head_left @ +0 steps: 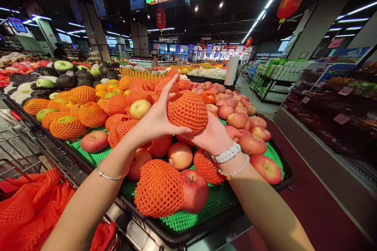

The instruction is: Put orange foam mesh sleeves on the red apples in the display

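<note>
Both my hands hold one apple wrapped in an orange foam net [187, 111] above a fruit display. My left hand [160, 119] cups its left side, fingers stretched up along the net and thumb underneath. My right hand [209, 135], with a white watch and a bead bracelet at the wrist, supports it from below and behind; most of its fingers are hidden by the fruit. Beneath lie bare red apples [193, 189] and more netted ones [159, 188] on a green mat [188, 221].
A black tray edge [203, 229] runs along the front of the display. Loose orange nets [29, 208] fill a red cart at lower left. Netted and green fruit [63, 65] pile up at the left. A red aisle floor [309, 204] and shelves [332, 98] lie to the right.
</note>
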`<state>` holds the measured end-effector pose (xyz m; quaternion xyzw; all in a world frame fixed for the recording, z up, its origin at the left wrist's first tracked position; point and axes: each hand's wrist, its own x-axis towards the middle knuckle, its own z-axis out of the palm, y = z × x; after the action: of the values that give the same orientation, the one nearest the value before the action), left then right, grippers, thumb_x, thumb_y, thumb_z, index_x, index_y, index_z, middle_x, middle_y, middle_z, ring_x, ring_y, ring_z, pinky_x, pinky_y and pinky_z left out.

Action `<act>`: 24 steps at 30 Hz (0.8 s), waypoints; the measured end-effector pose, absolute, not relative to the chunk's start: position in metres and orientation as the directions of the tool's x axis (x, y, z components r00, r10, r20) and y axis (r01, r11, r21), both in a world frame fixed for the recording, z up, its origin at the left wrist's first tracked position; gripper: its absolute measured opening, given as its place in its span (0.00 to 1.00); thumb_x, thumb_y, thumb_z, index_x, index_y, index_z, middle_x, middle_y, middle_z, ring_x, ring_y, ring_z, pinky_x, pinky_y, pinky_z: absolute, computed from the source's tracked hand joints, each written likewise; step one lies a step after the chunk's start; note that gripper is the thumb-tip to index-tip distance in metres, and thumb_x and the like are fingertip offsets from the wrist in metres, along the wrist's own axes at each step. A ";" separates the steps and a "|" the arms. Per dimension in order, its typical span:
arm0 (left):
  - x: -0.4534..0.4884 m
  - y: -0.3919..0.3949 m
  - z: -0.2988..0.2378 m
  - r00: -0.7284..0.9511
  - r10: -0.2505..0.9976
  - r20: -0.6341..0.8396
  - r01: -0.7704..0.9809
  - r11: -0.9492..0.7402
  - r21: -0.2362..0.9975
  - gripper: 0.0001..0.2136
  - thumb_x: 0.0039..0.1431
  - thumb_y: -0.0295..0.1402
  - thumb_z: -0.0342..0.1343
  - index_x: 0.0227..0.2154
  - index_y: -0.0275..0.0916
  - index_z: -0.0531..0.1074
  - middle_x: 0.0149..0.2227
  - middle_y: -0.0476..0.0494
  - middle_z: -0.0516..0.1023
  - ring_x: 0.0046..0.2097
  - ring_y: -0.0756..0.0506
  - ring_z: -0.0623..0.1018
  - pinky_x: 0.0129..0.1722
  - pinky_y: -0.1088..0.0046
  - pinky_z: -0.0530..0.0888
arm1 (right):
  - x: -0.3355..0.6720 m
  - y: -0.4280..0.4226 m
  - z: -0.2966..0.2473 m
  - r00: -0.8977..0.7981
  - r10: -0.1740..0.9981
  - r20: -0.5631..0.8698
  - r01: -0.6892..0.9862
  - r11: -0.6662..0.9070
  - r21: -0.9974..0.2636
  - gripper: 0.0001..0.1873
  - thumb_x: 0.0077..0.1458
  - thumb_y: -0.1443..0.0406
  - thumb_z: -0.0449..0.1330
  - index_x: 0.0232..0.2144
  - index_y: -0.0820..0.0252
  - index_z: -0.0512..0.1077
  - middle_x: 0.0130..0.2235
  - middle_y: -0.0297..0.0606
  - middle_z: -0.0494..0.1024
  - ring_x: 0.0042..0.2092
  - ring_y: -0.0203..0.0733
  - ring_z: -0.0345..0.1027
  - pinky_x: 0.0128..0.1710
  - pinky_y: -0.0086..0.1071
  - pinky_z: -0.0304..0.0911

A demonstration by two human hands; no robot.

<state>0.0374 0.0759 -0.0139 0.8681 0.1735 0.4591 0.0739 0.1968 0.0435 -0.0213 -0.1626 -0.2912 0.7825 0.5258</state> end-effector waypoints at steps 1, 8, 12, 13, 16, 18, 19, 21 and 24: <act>0.037 0.077 -0.014 0.495 0.372 0.785 0.228 -0.928 0.296 0.55 0.43 0.57 0.66 0.69 0.50 0.41 0.70 0.32 0.52 0.64 0.31 0.66 0.61 0.50 0.69 | 0.198 0.043 -0.020 -0.388 0.918 0.079 -0.744 -0.262 -0.615 0.25 0.67 0.58 0.36 0.41 0.57 0.71 0.42 0.42 0.81 0.50 0.46 0.73 0.51 0.52 0.70; 0.036 0.091 -0.016 0.380 0.366 0.849 0.260 -0.924 0.282 0.53 0.45 0.60 0.62 0.68 0.47 0.40 0.67 0.29 0.56 0.64 0.31 0.67 0.61 0.51 0.69 | 0.204 0.037 -0.016 -0.438 0.868 0.235 -0.738 -0.198 -0.645 0.17 0.64 0.55 0.50 0.47 0.58 0.70 0.44 0.43 0.81 0.55 0.47 0.71 0.52 0.53 0.70; 0.035 0.108 -0.024 0.468 0.368 0.804 0.216 -0.929 0.299 0.57 0.44 0.59 0.64 0.69 0.46 0.36 0.66 0.27 0.58 0.65 0.31 0.66 0.60 0.50 0.70 | 0.205 0.044 -0.019 -0.348 0.924 0.160 -0.681 -0.131 -0.721 0.10 0.60 0.67 0.54 0.44 0.58 0.70 0.42 0.39 0.81 0.54 0.44 0.72 0.52 0.50 0.72; 0.032 0.113 -0.025 0.505 0.369 0.780 0.217 -0.929 0.299 0.57 0.44 0.58 0.65 0.69 0.45 0.36 0.67 0.27 0.58 0.65 0.30 0.66 0.59 0.49 0.70 | 0.208 0.046 -0.018 -0.303 0.941 0.153 -0.672 -0.097 -0.734 0.10 0.59 0.68 0.56 0.44 0.58 0.70 0.43 0.39 0.81 0.54 0.44 0.72 0.52 0.50 0.72; 0.022 0.129 -0.028 0.551 0.387 0.740 0.249 -0.922 0.297 0.53 0.48 0.56 0.63 0.70 0.45 0.40 0.68 0.26 0.55 0.65 0.30 0.65 0.60 0.48 0.69 | 0.225 0.051 -0.009 -0.104 0.971 0.217 -0.662 0.095 -0.743 0.11 0.56 0.65 0.58 0.43 0.56 0.70 0.46 0.38 0.80 0.54 0.44 0.71 0.53 0.50 0.70; 0.015 0.135 -0.027 0.514 0.407 0.755 0.259 -0.913 0.316 0.45 0.54 0.54 0.59 0.69 0.46 0.44 0.67 0.29 0.58 0.64 0.33 0.67 0.60 0.50 0.70 | 0.248 0.052 -0.003 0.114 0.945 0.306 -0.593 0.312 -0.743 0.14 0.56 0.60 0.57 0.45 0.56 0.68 0.49 0.39 0.78 0.56 0.44 0.70 0.54 0.48 0.69; 0.013 0.136 -0.026 0.496 0.415 0.763 0.254 -0.909 0.329 0.41 0.57 0.53 0.57 0.68 0.47 0.47 0.66 0.31 0.61 0.62 0.35 0.70 0.59 0.52 0.71 | 0.264 0.052 -0.001 0.235 0.902 0.363 -0.512 0.432 -0.742 0.18 0.55 0.58 0.57 0.47 0.56 0.67 0.53 0.39 0.76 0.57 0.44 0.69 0.55 0.47 0.68; 0.011 0.134 -0.023 0.488 0.432 0.758 0.257 -0.901 0.348 0.35 0.60 0.50 0.55 0.67 0.46 0.51 0.62 0.34 0.67 0.57 0.38 0.74 0.57 0.55 0.74 | 0.302 0.048 -0.005 0.456 0.723 0.519 -0.202 0.652 -0.731 0.29 0.51 0.56 0.60 0.53 0.57 0.61 0.60 0.43 0.69 0.59 0.43 0.67 0.57 0.43 0.66; 0.014 0.128 -0.020 0.518 0.446 0.730 0.308 -0.893 0.327 0.31 0.60 0.47 0.56 0.64 0.44 0.57 0.59 0.35 0.71 0.53 0.38 0.76 0.55 0.54 0.74 | 0.369 0.034 -0.025 0.580 0.542 0.608 0.409 0.451 -0.793 0.44 0.39 0.56 0.66 0.57 0.62 0.56 0.62 0.51 0.65 0.60 0.45 0.65 0.60 0.41 0.61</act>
<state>0.0139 0.1285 -0.0204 0.8676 0.2175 0.4402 0.0784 0.3687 0.0344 -0.0252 -0.5217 -0.4560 0.0462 0.7196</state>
